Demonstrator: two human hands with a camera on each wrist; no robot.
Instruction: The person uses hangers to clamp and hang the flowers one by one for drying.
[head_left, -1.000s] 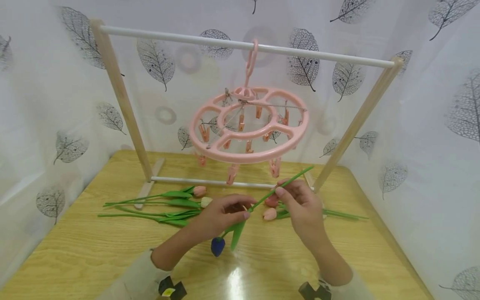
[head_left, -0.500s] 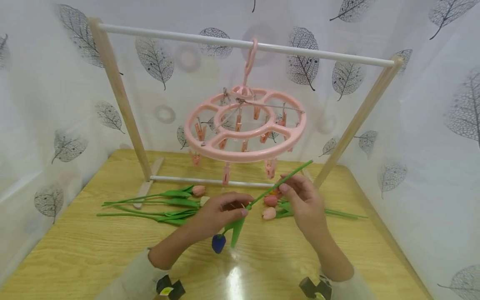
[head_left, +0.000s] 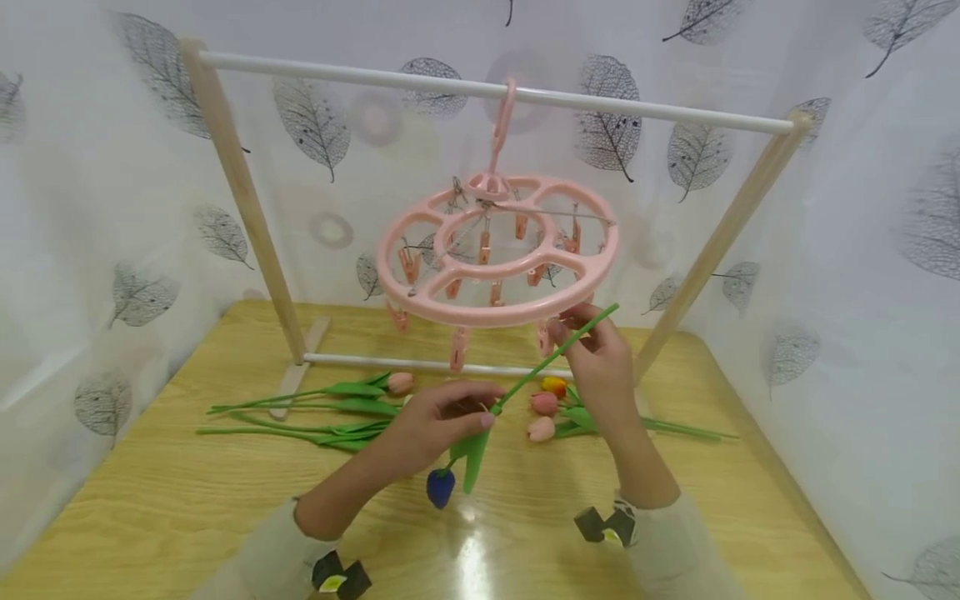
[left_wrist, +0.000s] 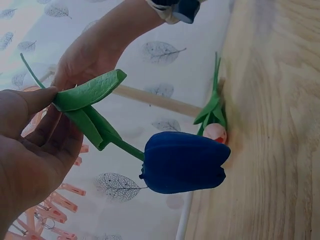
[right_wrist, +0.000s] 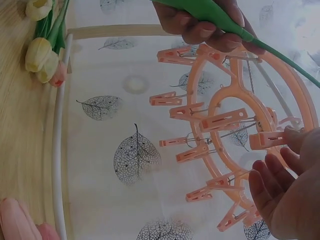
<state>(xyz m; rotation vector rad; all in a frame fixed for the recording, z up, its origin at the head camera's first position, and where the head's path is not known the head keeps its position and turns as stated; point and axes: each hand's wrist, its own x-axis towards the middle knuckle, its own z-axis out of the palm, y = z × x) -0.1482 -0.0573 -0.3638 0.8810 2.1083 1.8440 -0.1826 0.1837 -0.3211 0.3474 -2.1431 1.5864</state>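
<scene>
My left hand [head_left: 442, 421] pinches the green stem of a blue artificial tulip [left_wrist: 185, 162] between thumb and fingers. The blossom points down toward me in the head view, and the bare stem end rises to the right. Its leaves [left_wrist: 92, 90] lie near the thumb in the left wrist view. My right hand [head_left: 600, 358] is raised beside a pink clothespin [right_wrist: 267, 140] on the near right of a round pink hanger [head_left: 495, 315]. The right thumb is right at the clothespin's upper end, with the other fingers loosely bent and apart from it. The tulip's stem overlaps this hand.
The hanger hooks on a white bar [head_left: 360, 77] of a wooden-legged stand [head_left: 247, 200], with several other clothespins dangling. Tulips with green stems [head_left: 300, 431] lie at left on the table [head_left: 187, 500]. More tulips, including a red-yellow one [head_left: 554, 387], lie at right.
My right hand has left the tulip's stem and risen to the clothespin under the hanger's near right rim. The left hand keeps the tulip almost in place. The hanger swayed slightly.
</scene>
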